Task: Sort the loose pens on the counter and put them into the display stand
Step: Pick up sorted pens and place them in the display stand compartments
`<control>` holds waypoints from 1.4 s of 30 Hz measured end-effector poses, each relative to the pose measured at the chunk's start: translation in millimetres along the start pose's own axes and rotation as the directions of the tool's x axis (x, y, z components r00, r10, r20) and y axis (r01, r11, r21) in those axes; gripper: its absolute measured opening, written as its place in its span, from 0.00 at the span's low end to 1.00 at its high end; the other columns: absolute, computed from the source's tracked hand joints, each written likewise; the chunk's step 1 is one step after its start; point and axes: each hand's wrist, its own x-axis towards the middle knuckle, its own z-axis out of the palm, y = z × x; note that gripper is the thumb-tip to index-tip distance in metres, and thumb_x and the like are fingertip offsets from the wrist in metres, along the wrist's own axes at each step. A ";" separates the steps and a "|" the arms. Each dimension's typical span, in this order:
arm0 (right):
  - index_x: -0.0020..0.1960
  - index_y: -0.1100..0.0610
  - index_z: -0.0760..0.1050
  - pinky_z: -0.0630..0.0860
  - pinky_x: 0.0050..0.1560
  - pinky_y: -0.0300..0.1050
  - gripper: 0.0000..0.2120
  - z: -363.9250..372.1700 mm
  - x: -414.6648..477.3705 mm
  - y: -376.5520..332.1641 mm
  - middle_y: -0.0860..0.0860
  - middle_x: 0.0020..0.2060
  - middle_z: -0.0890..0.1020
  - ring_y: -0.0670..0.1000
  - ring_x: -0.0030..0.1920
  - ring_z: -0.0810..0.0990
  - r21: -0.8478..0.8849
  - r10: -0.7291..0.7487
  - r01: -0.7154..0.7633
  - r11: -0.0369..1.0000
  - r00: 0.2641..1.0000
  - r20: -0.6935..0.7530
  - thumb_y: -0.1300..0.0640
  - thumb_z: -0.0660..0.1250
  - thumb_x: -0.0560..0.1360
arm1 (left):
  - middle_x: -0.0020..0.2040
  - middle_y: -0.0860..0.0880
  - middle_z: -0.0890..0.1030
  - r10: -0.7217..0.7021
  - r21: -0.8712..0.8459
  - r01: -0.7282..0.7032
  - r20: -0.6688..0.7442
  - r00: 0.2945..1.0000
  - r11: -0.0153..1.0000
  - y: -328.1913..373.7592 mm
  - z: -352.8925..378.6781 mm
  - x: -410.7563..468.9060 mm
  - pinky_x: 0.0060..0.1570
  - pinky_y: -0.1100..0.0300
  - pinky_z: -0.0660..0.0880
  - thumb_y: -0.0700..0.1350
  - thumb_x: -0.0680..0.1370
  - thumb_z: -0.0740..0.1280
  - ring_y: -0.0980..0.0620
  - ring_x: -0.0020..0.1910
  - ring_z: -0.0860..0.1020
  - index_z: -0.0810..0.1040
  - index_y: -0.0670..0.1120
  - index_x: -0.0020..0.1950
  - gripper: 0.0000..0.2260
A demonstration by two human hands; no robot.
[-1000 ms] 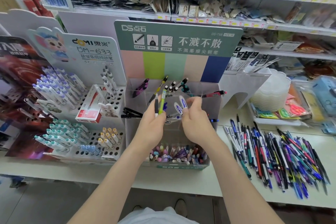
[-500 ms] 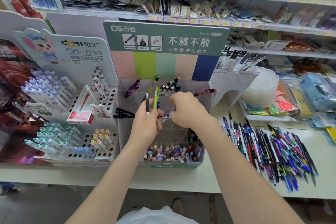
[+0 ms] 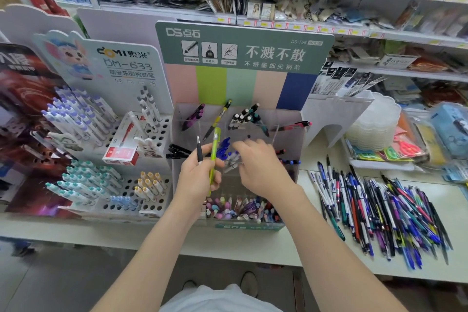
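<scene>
Steadiness: left hand (image 3: 195, 181) grips green pen (image 3: 215, 149) and black pen (image 3: 199, 150); right hand (image 3: 260, 167) pinches white pens (image 3: 231, 162); we seat them upright.

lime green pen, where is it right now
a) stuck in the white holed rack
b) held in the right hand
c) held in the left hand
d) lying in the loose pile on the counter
c: the lime green pen stands roughly upright in the grip of the left hand, next to a black pen held in the same hand.
</scene>
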 end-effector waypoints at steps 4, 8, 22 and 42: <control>0.77 0.55 0.70 0.75 0.65 0.55 0.31 12.7 -5.1 -3.5 0.54 0.64 0.78 0.57 0.64 0.75 0.315 0.013 0.053 0.948 0.979 -0.205 0.69 0.66 0.75 | 0.43 0.45 0.84 -0.034 -0.100 0.038 0.037 0.999 0.994 -1.3 -7.9 -1.4 0.31 0.55 0.69 0.33 0.84 0.58 0.49 0.32 0.75 0.77 0.43 0.66 0.14; 0.65 0.58 0.80 0.75 0.69 0.46 0.21 15.1 -29.9 -21.0 0.52 0.63 0.79 0.51 0.67 0.76 0.498 0.171 0.133 0.857 0.838 -0.518 0.70 0.68 0.74 | 0.45 0.43 0.85 -0.057 -0.193 0.064 0.040 0.998 0.979 -3.6 -11.4 -2.2 0.47 0.48 0.78 0.34 0.85 0.60 0.45 0.42 0.80 0.78 0.42 0.65 0.12; 0.61 0.50 0.82 0.82 0.40 0.42 0.12 46.0 -66.1 -60.9 0.44 0.46 0.84 0.47 0.42 0.84 0.855 0.362 0.025 0.518 0.899 -0.245 0.62 0.65 0.84 | 0.54 0.42 0.87 0.069 0.020 -0.069 0.019 0.997 0.997 -4.0 -27.9 -16.9 0.48 0.52 0.83 0.36 0.87 0.59 0.46 0.47 0.87 0.81 0.44 0.62 0.12; 0.70 0.47 0.74 0.81 0.52 0.49 0.17 97.4 -72.1 -76.0 0.41 0.56 0.73 0.45 0.53 0.78 0.668 0.423 -0.236 0.706 0.897 -0.129 0.57 0.63 0.82 | 0.38 0.47 0.80 -0.153 -0.140 0.144 -0.061 0.986 0.980 -33.0 -69.5 -22.4 0.46 0.50 0.82 0.39 0.86 0.62 0.48 0.41 0.83 0.79 0.38 0.58 0.07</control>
